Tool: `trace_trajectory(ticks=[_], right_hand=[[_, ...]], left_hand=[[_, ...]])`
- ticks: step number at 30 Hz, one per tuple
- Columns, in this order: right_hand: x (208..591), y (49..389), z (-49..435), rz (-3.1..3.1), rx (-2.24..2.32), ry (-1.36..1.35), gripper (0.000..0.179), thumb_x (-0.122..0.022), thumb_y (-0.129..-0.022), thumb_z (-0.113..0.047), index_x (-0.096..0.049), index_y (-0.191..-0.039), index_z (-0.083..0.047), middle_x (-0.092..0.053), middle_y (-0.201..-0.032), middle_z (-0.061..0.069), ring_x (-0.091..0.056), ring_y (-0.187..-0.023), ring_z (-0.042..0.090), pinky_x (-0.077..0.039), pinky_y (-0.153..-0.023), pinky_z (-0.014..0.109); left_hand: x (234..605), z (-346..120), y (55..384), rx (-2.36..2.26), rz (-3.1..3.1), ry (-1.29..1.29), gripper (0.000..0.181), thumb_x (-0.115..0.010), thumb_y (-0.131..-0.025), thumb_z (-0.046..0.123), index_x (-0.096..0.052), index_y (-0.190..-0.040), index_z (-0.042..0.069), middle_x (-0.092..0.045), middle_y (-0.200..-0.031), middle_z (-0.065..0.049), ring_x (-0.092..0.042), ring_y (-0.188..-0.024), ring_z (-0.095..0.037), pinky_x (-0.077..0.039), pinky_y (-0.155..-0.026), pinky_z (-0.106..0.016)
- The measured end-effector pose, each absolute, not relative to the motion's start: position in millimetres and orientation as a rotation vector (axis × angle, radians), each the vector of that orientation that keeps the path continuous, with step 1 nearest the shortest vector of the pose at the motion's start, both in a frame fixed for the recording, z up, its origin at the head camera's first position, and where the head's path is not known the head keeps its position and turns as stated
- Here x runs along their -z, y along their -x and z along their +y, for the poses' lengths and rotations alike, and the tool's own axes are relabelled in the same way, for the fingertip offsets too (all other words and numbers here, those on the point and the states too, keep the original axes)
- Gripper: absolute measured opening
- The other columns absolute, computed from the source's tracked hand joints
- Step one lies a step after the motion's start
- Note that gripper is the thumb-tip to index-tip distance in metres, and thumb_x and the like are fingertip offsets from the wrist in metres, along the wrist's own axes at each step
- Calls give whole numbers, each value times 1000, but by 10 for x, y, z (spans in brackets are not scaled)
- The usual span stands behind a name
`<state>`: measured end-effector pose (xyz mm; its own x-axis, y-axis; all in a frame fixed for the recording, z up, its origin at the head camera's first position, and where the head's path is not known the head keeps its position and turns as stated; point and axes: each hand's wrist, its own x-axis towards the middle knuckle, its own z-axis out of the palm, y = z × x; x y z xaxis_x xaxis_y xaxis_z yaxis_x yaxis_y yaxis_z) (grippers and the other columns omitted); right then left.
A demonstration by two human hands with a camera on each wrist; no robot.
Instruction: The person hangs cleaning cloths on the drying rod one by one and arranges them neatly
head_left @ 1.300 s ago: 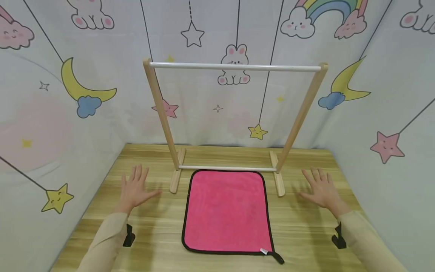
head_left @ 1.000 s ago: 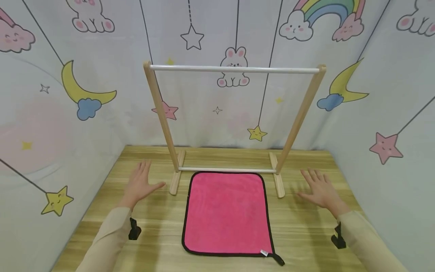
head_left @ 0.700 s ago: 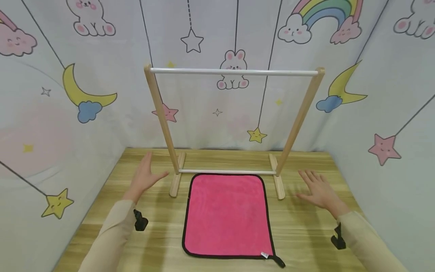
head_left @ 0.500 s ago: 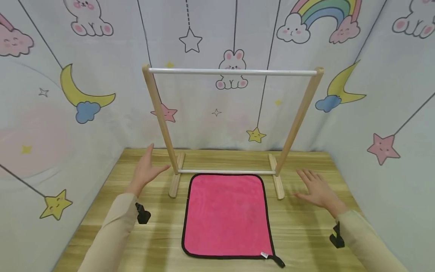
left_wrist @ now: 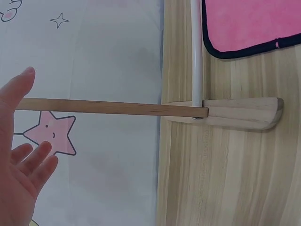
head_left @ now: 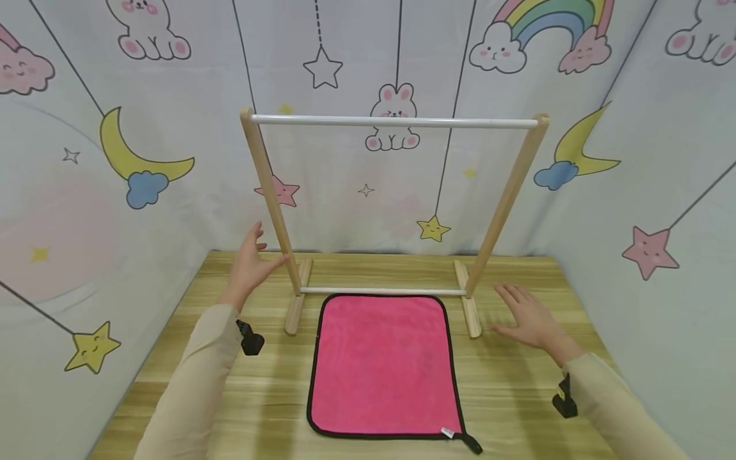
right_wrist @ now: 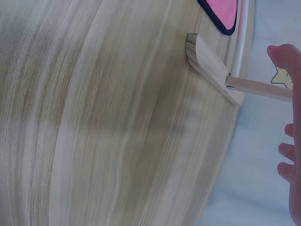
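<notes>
- Left hand (head_left: pixel 247 265): thumb and fingers spread beside the left post (head_left: pixel 269 191); contact unclear.
- Wooden rack (head_left: pixel 397 121): upright on the table (head_left: pixel 261 415).
- Pink cloth (head_left: pixel 384 364): flat, before the lower bar (head_left: pixel 382 291).
- Right hand (head_left: pixel 529 319): spread, near the rack's right foot (head_left: pixel 473 316).

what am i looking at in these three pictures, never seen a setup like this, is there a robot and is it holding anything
There's no robot here, just a person's two bare hands. The big picture comes from a camera worn on the head, looking forward and down. The two smaller ones come from cameras on the left and right wrists, so they look turned sideways.

On the table stands a wooden rack with white bars. In front of it a pink cloth with black edging lies flat.

Neither hand grips anything. The left hand is open by the rack's left post; I can't tell whether it touches. The right hand is open, beside the rack's other end.
</notes>
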<state>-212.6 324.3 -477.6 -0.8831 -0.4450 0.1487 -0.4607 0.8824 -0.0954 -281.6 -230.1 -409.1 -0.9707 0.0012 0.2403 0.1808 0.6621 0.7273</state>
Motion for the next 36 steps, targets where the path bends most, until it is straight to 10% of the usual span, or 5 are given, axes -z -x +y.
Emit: trace_trajectory(ticks=[36], right_hand=[[4833, 2270, 2597, -2885, -345, -859, 80, -72, -73, -36, -37, -136, -1, -43, -130, 25, -42, -116, 43, -38, -94, 55]], left_hand=[[4020, -2014, 3010, 1130, -2447, 127, 56, -56, -84, -6, -33, -135, 1, -52, -114, -24, -57, -94, -35, -52, -78, -43]])
